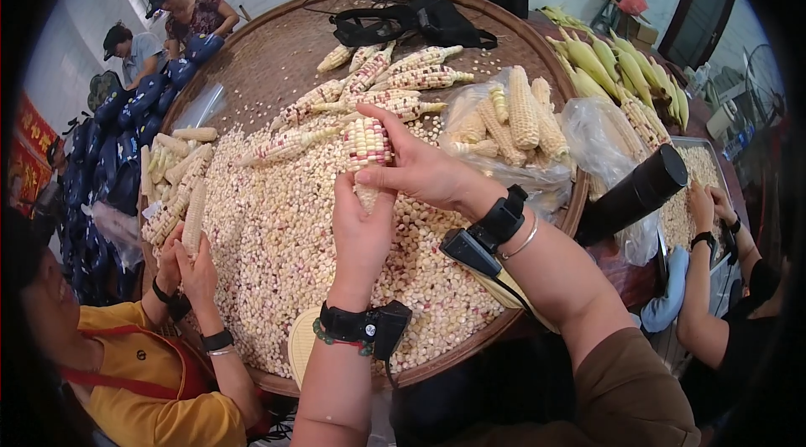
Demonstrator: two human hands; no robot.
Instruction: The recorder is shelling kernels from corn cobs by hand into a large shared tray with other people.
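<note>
Over the middle of a wide round tray (pixel 267 381), my two hands hold one corn cob (pixel 366 143). White and dark red kernels cover its upper part, while its lower end looks bare. My left hand (pixel 363 224) is closed around the lower end. From the right, my right hand (pixel 424 168) grips the cob, its thumb across the kernels and its fingers behind. Loose kernels (pixel 277 279) lie thickly beneath both hands. Just beyond them rests a pile of cobs (pixel 369 94) with kernels still on.
Stripped cobs fill a plastic bag (pixel 457 103) at the right, near a black bottle (pixel 634 195). Husked-leaf corn (pixel 604 61) lies farther back. Black straps (pixel 411 23) sit on the tray's far side. Co-workers' hands work at left (pixel 195 266) and right (pixel 709 208).
</note>
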